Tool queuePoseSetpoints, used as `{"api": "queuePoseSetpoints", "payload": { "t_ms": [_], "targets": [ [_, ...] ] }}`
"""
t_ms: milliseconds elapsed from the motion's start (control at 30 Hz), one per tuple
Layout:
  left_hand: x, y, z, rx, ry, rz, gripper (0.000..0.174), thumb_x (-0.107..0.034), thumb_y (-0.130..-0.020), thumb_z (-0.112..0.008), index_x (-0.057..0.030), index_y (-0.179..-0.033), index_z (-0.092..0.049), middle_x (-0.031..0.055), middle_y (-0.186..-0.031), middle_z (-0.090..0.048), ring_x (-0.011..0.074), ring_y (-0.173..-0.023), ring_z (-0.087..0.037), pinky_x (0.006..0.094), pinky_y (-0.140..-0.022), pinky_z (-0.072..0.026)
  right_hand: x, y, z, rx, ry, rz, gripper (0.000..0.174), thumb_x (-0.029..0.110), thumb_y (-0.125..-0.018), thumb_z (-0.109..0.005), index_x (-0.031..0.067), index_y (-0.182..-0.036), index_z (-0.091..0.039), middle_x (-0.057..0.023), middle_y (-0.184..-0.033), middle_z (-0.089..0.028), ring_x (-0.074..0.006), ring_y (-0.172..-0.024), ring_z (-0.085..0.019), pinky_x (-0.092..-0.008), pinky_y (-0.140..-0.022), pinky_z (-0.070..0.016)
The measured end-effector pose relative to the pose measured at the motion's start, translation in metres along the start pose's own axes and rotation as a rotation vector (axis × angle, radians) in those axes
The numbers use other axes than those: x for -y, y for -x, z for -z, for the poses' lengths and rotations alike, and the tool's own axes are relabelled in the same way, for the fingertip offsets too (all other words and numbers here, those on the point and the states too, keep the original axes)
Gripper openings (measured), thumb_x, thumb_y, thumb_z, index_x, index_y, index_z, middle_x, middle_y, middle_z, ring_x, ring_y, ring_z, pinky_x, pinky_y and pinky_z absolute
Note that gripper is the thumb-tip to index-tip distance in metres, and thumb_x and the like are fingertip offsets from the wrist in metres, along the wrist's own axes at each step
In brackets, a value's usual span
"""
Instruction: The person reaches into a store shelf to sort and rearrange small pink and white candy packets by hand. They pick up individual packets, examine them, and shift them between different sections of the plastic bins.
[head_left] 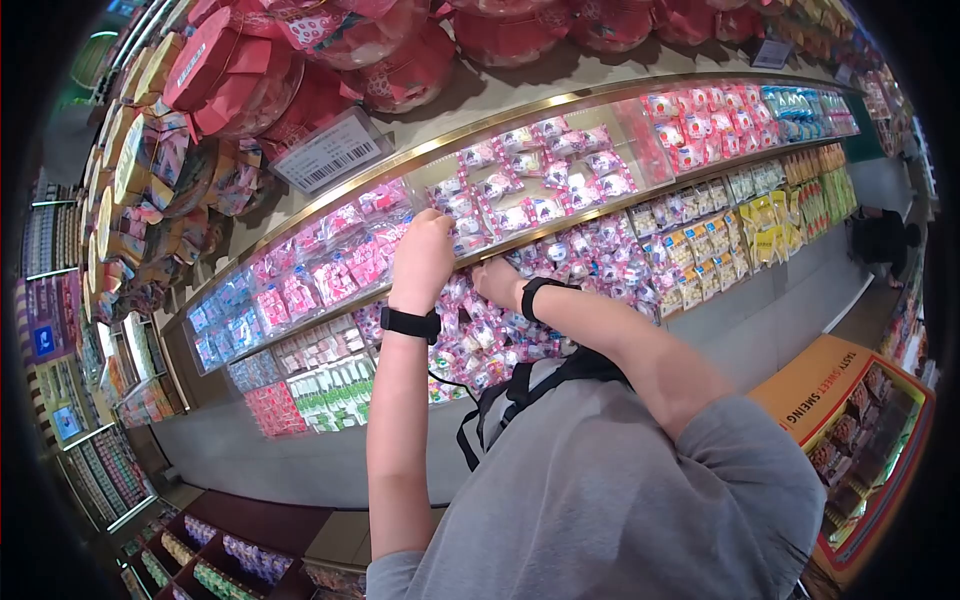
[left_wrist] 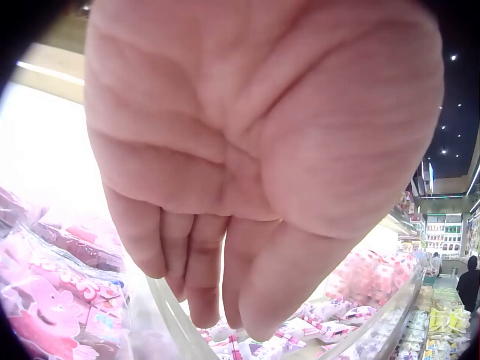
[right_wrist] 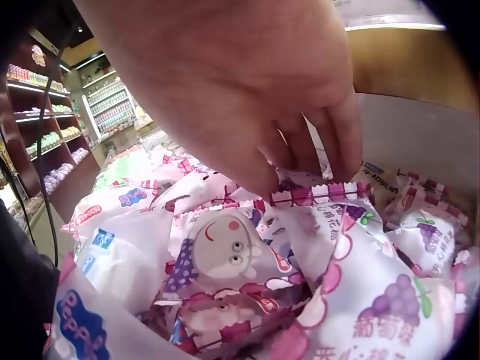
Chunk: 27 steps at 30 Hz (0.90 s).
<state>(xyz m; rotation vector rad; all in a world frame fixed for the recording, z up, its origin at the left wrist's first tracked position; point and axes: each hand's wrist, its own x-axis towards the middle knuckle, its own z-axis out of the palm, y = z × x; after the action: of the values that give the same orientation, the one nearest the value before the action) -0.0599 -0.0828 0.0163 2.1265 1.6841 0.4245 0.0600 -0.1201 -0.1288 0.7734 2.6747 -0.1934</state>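
Note:
My left hand (head_left: 425,255) is at the upper shelf bin, over the divider beside the pink-and-white candy packets (head_left: 520,190). In the left wrist view its fingers (left_wrist: 204,289) point down, fairly straight, with nothing seen between them; packets (left_wrist: 330,322) lie below the fingertips. My right hand (head_left: 497,283) reaches into the lower bin under the brass-coloured shelf edge. In the right wrist view its fingers (right_wrist: 346,139) go down among wrapped marshmallow-like sweets. A grape-printed packet (right_wrist: 367,292) has its crimped end right at the fingertips, which are partly hidden. I cannot tell whether they grip it.
A brass-coloured rail (head_left: 560,240) edges the upper shelf, just above my right hand. Red-wrapped jars (head_left: 235,80) and a price tag (head_left: 330,150) stand on the ledge above. An orange display box (head_left: 820,390) is at the right. A dark-clothed person (head_left: 882,238) is farther right.

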Motion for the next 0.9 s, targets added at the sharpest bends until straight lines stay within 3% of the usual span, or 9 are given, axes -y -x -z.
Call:
{"api": "queuePoseSetpoints", "payload": {
  "t_ms": [167, 267, 367, 467, 667, 733, 800, 867, 900],
  "targets": [
    [0.000, -0.003, -0.001, -0.017, -0.026, -0.021, 0.012, 0.001, -0.068, -0.047, 0.0015, -0.074, -0.058, 0.0150, -0.080, -0.055, 0.0314, -0.080, -0.055, 0.0378, -0.071, -0.0453, 0.000, -0.006, -0.013, -0.047, 0.018, -0.037, 0.022, 0.010, -0.077, -0.048, 0.0023, -0.095, -0.057, -0.0118, -0.095, -0.060, -0.0258, -0.087, -0.059, -0.0406, -0.078, -0.0433],
    [-0.001, -0.004, -0.001, -0.032, -0.047, -0.031, 0.010, 0.001, -0.068, -0.047, 0.0015, -0.072, -0.057, 0.0150, -0.078, -0.055, 0.0310, -0.080, -0.054, 0.0376, -0.071, -0.0451, -0.001, -0.011, -0.035, -0.164, -0.170, -0.048, 0.026, 0.012, -0.078, -0.046, 0.0058, -0.102, -0.051, -0.0135, -0.101, -0.057, -0.0280, -0.091, -0.057, -0.0387, -0.081, -0.0426],
    [0.001, -0.005, -0.004, -0.046, -0.066, -0.057, 0.010, 0.001, -0.067, -0.048, 0.0008, -0.071, -0.057, 0.0145, -0.077, -0.055, 0.0301, -0.081, -0.054, 0.0373, -0.071, -0.0449, -0.004, 0.002, -0.012, -0.122, -0.162, -0.004, 0.023, 0.013, -0.078, -0.045, 0.0056, -0.099, -0.051, -0.0122, -0.100, -0.056, -0.0269, -0.091, -0.056, -0.0373, -0.081, -0.0426],
    [0.001, -0.004, -0.005, -0.053, -0.087, -0.080, 0.011, 0.000, -0.066, -0.049, -0.0005, -0.071, -0.059, 0.0136, -0.076, -0.056, 0.0290, -0.081, -0.055, 0.0366, -0.071, -0.0450, -0.004, 0.020, -0.005, -0.280, -0.071, 0.075, 0.022, 0.014, -0.077, -0.046, 0.0057, -0.097, -0.050, -0.0098, -0.097, -0.055, -0.0237, -0.091, -0.055, -0.0348, -0.078, -0.0435],
    [-0.010, -0.003, 0.000, 0.133, -0.203, -0.006, 0.016, -0.003, -0.071, -0.049, -0.0071, -0.075, -0.064, 0.0106, -0.080, -0.060, 0.0285, -0.084, -0.055, 0.0387, -0.074, -0.0418, -0.017, 0.103, 0.081, -0.489, -0.199, 0.172, 0.023, 0.014, -0.072, -0.051, 0.0063, -0.094, -0.050, -0.0079, -0.089, -0.052, -0.0221, -0.084, -0.052, -0.0303, -0.070, -0.0421],
    [-0.015, -0.004, 0.000, 0.240, -0.315, 0.047, 0.019, -0.007, -0.072, -0.048, -0.0124, -0.075, -0.066, 0.0082, -0.080, -0.062, 0.0269, -0.084, -0.057, 0.0396, -0.074, -0.0391, -0.031, 0.130, 0.119, -0.724, -0.439, 0.147, 0.027, 0.011, -0.068, -0.057, 0.0049, -0.094, -0.048, -0.0087, -0.090, -0.050, -0.0238, -0.083, -0.052, -0.0322, -0.069, -0.0420],
    [-0.016, -0.004, -0.005, 0.228, -0.273, 0.047, 0.018, -0.009, -0.073, -0.048, -0.0122, -0.076, -0.066, 0.0091, -0.079, -0.062, 0.0269, -0.082, -0.058, 0.0392, -0.073, -0.0397, -0.056, 0.142, 0.151, -0.737, -0.576, 0.046, 0.034, 0.008, -0.066, -0.061, 0.0025, -0.095, -0.043, -0.0107, -0.090, -0.049, -0.0280, -0.083, -0.052, -0.0370, -0.069, -0.0425],
    [-0.019, -0.005, -0.009, 0.200, -0.173, 0.034, 0.017, -0.013, -0.076, -0.048, -0.0090, -0.079, -0.064, 0.0137, -0.076, -0.062, 0.0291, -0.078, -0.059, 0.0412, -0.071, -0.0426, -0.086, 0.148, 0.192, -0.488, -0.779, -0.139, 0.032, 0.007, -0.068, -0.061, 0.0025, -0.094, -0.042, -0.0129, -0.092, -0.048, -0.0318, -0.085, -0.051, -0.0384, -0.070, -0.0419],
    [-0.024, -0.006, -0.010, 0.194, -0.174, 0.028, 0.017, -0.013, -0.076, -0.048, -0.0090, -0.079, -0.064, 0.0137, -0.076, -0.062, 0.0291, -0.078, -0.059, 0.0412, -0.071, -0.0426, -0.102, 0.140, 0.192, -0.456, -0.725, -0.110, 0.032, 0.008, -0.069, -0.061, 0.0031, -0.094, -0.041, -0.0138, -0.092, -0.048, -0.0328, -0.086, -0.051, -0.0388, -0.070, -0.0418]
  ]
}}
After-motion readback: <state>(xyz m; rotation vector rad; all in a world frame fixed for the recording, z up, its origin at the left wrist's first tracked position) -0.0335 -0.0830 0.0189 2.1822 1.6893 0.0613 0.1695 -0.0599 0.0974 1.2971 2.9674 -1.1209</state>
